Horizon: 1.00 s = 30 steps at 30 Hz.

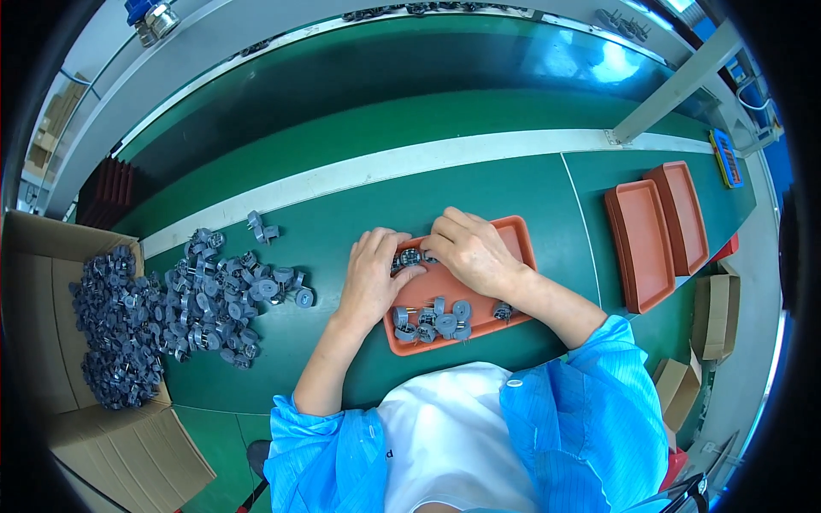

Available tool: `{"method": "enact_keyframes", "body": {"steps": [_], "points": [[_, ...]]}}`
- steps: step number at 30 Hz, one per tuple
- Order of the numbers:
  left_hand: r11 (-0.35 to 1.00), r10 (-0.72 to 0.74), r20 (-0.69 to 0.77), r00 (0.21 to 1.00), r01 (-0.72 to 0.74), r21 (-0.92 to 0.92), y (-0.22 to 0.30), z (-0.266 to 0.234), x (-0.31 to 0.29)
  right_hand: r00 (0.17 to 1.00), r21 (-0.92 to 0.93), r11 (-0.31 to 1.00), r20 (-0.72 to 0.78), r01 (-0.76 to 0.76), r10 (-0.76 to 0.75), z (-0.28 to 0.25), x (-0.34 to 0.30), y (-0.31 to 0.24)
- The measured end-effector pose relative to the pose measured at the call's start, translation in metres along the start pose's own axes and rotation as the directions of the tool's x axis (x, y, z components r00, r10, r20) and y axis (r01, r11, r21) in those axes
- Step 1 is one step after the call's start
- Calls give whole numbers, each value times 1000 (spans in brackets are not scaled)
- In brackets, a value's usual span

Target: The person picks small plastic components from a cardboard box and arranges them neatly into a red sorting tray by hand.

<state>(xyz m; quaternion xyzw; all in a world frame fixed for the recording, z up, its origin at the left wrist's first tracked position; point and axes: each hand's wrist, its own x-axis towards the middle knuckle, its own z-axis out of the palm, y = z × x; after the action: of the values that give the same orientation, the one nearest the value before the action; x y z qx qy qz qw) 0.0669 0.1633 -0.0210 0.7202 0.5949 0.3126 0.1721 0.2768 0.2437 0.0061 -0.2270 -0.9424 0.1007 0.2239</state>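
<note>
An orange-red shallow tray (445, 286) lies in front of me on the green table. Several small grey round parts (445, 323) with metal pins sit loose along its near side, and one more (503, 310) rests partly under my right forearm. At the tray's far left, my left hand (372, 272) curls thumb and fingers around a short row of these parts (407, 259), pins showing. My right hand (473, 252) reaches over the tray, its fingertips pinched at the right end of that row on another part, mostly hidden by the fingers.
To the left, a heap of the same grey parts (205, 295) spills from a tipped cardboard box (51, 325). Stacked orange-red trays (641, 248) stand at the right, near cardboard boxes (717, 316). A grey post (676, 85) rises at the back right, beside a green conveyor belt (385, 120).
</note>
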Motion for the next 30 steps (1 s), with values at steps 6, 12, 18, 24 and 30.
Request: {"method": "enact_keyframes", "body": {"steps": [6,12,18,24,30], "points": [[980,18,67,998,-30,196,20,-13,10,978,174,967,-60,-185,198,-42,-12,5],[970,128,61,990,-138,199,19,-3,20,871,121,925,398,-361,288,-108,-59,10],[972,155,71,985,-165,167,13,8,24,851,172,897,430,-406,303,-86,-88,8],[973,122,86,989,-136,188,14,7,23,954,294,909,138,-296,265,-42,-65,10],[955,183,114,977,-204,216,23,3,27,973,175,958,16,-228,228,-11,-48,1]]}}
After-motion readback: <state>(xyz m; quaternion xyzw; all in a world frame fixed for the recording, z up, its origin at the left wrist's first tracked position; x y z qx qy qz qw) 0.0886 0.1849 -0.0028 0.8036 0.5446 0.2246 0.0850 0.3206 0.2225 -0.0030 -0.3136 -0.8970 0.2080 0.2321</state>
